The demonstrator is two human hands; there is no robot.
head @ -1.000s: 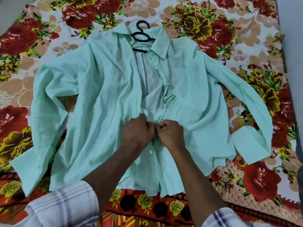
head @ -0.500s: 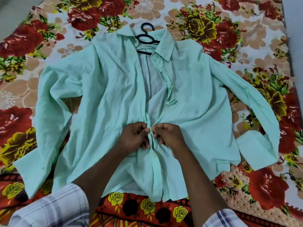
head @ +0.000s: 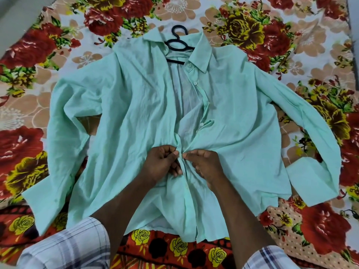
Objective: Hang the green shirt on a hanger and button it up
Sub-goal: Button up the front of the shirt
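A light green shirt (head: 136,117) lies front up on a flowered bedsheet (head: 23,55), sleeves spread to both sides. A black hanger (head: 178,45) sits inside its collar, the hook sticking out at the top. The upper front gapes open, white buttons showing along the right placket. My left hand (head: 161,164) pinches the left front edge at mid-chest. My right hand (head: 206,164) pinches the right edge against it, fingertips almost touching. Below my hands the two front edges lie together.
The bedsheet with red and yellow flowers spreads all around the shirt. A darker orange cloth with yellow roses (head: 178,247) lies under the hem near me. Grey floor (head: 11,12) shows at the top left corner.
Both hands have shifted slightly up the shirt front and opened from tight fists to a fingertip pinch on the two front edges. The camera has come closer.
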